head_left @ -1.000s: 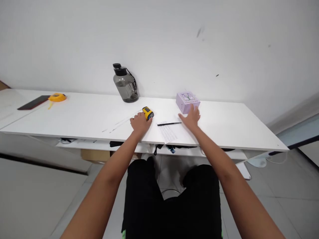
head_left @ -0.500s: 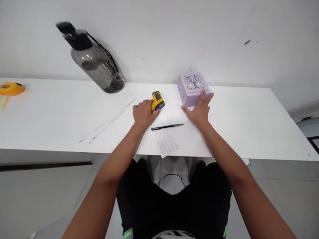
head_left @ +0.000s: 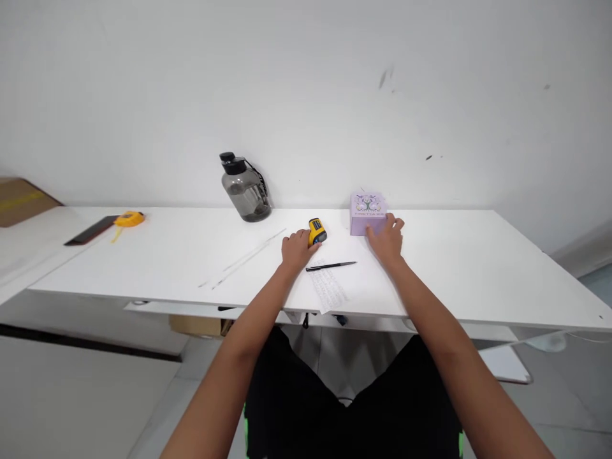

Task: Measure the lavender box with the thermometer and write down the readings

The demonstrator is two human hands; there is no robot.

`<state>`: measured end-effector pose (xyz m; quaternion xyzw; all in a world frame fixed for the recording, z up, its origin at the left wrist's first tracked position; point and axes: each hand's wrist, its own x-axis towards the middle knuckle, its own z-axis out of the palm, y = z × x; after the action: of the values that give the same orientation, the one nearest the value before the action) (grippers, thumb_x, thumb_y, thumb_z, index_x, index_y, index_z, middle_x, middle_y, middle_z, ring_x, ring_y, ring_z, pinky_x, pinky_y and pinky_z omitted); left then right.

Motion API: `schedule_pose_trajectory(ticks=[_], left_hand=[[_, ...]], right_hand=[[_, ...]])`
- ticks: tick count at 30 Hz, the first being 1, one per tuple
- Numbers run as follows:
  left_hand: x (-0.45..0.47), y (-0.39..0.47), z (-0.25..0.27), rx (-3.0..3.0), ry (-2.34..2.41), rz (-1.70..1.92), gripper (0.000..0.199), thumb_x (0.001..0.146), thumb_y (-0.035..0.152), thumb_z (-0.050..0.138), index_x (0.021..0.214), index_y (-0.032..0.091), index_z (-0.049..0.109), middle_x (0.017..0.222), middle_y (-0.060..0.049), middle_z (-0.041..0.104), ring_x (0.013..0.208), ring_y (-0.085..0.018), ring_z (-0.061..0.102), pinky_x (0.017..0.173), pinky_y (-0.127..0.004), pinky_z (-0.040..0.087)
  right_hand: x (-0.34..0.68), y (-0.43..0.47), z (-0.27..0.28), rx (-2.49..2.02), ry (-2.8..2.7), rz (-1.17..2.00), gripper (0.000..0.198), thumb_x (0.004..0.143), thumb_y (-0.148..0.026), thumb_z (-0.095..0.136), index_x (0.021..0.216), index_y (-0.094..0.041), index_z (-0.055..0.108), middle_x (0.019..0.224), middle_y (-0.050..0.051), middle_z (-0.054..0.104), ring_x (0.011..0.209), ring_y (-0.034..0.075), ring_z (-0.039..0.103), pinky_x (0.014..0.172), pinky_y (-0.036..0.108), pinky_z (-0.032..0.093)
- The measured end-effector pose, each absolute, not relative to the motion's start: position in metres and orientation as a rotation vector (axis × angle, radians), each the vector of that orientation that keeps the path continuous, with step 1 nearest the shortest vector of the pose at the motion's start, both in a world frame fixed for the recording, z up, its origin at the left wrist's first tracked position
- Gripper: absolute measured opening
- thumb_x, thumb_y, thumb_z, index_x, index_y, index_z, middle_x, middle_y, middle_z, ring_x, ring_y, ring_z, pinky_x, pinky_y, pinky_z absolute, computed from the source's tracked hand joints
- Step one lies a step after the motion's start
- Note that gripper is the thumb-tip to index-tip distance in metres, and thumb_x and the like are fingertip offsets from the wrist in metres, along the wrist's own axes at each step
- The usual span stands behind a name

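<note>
My left hand [head_left: 297, 248] is closed around a small yellow-and-black handheld meter [head_left: 317, 231] with a little screen, resting on the white table. The palm hides part of its body. On the right, my right hand [head_left: 387, 241] grips a lilac cardboard box [head_left: 367, 215] at its front right corner, thumb on the front face and fingers along the right side. A printed tree-like design covers the box's top. Between my forearms a black pen [head_left: 331, 266] lies across the upper end of a paper slip [head_left: 329, 290] bearing rows of handwriting.
Against the wall stands a grey see-through water bottle [head_left: 246, 194] with a black cap. Farther left are an orange tape measure [head_left: 129, 219], a dark flat case [head_left: 92, 231] and a cardboard box [head_left: 26, 201]. The white table's [head_left: 459, 274] front edge runs above my lap.
The camera view has tilted up and widened leftward. My right fingers have shifted from the lilac box's top to its right side, and the box now faces me more squarely. My left hand keeps its hold.
</note>
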<state>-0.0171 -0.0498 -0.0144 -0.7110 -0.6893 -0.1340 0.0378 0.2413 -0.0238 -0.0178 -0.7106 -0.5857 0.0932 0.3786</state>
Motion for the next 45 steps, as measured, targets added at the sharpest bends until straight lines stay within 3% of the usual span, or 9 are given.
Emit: schedule_pose_trajectory(ticks=[4,8,11,17,23,26,36,42,45], left_hand=[[-0.017,-0.053,-0.016,-2.147,-2.094,-0.414,0.05,0.094,0.053,0.055,0.133,0.022,0.057,0.134,-0.013,0.063,0.118,-0.031,0.059,0.091,-0.041,0.04],[-0.021,-0.051,-0.016,-2.145,-2.083,-0.486,0.052,0.092,0.053,0.058,0.132,0.021,0.058,0.133,-0.01,0.065,0.115,-0.028,0.062,0.089,-0.04,0.042],[-0.022,-0.051,-0.015,-2.148,-2.089,-0.491,0.05,0.091,0.054,0.058,0.13,0.023,0.059,0.132,-0.009,0.066,0.115,-0.027,0.062,0.088,-0.039,0.042],[-0.023,-0.049,-0.013,-2.128,-2.118,-0.49,0.047,0.092,0.054,0.056,0.128,0.025,0.06,0.132,-0.009,0.066,0.116,-0.028,0.062,0.088,-0.038,0.042],[-0.024,-0.047,-0.013,-2.137,-2.113,-0.541,0.048,0.091,0.055,0.054,0.128,0.025,0.06,0.132,-0.011,0.066,0.114,-0.03,0.063,0.087,-0.039,0.042],[-0.023,-0.045,-0.015,-2.144,-2.104,-0.562,0.046,0.091,0.054,0.054,0.127,0.025,0.061,0.129,-0.011,0.067,0.112,-0.03,0.064,0.086,-0.039,0.042],[-0.021,-0.038,-0.01,-2.219,-2.165,-0.596,0.047,0.089,0.053,0.059,0.126,0.025,0.063,0.13,-0.01,0.067,0.115,-0.031,0.062,0.092,-0.04,0.042],[0.023,-0.022,0.01,-2.582,-2.142,-1.815,0.053,0.081,0.07,0.061,0.103,0.023,0.069,0.097,-0.006,0.075,0.087,-0.023,0.069,0.077,-0.034,0.05],[0.05,-0.029,0.019,-2.463,-1.992,-2.676,0.072,0.077,0.083,0.054,0.103,0.017,0.068,0.109,-0.012,0.073,0.079,-0.018,0.068,0.066,-0.029,0.052]], right_hand=[[0.23,-0.022,-0.015,-1.879,-1.496,0.161,0.101,0.082,-0.063,0.06,0.158,-0.016,0.014,0.166,0.028,-0.006,0.15,0.047,0.013,0.11,0.073,0.025],[0.201,-0.003,-0.005,-1.656,-1.917,-0.154,0.071,0.09,-0.051,0.056,0.151,-0.021,0.038,0.168,0.02,0.016,0.155,0.038,0.005,0.115,0.073,0.0],[0.193,0.007,0.001,-1.684,-1.993,-0.169,0.057,0.092,-0.05,0.054,0.138,-0.016,0.054,0.157,0.022,0.039,0.151,0.039,0.019,0.113,0.075,-0.006],[0.232,0.0,0.001,-1.748,-1.911,-0.088,0.054,0.086,-0.049,0.059,0.131,-0.018,0.058,0.151,0.02,0.046,0.148,0.038,0.027,0.116,0.073,0.001],[0.26,-0.005,-0.013,-1.864,-1.661,-0.026,0.074,0.081,-0.056,0.062,0.143,-0.019,0.046,0.168,0.023,0.0,0.155,0.043,-0.005,0.11,0.075,0.02],[0.26,-0.002,-0.021,-1.876,-1.593,0.002,0.083,0.076,-0.063,0.065,0.145,-0.024,0.042,0.168,0.02,-0.008,0.153,0.048,-0.006,0.108,0.075,0.024],[0.283,-0.001,-0.016,-1.592,-1.154,0.263,0.073,0.072,-0.053,0.066,0.135,-0.021,0.046,0.156,0.019,0.03,0.139,0.034,0.038,0.113,0.051,0.036],[0.284,-0.005,-0.002,-1.108,-0.684,0.954,0.062,0.092,-0.063,0.019,0.14,-0.029,0.038,0.13,0.012,0.061,0.116,0.027,0.063,0.087,0.052,0.055],[0.273,-0.008,-0.002,-1.065,-0.803,1.047,0.073,0.091,-0.067,0.005,0.144,-0.028,0.039,0.128,0.014,0.063,0.114,0.029,0.065,0.081,0.053,0.056]])
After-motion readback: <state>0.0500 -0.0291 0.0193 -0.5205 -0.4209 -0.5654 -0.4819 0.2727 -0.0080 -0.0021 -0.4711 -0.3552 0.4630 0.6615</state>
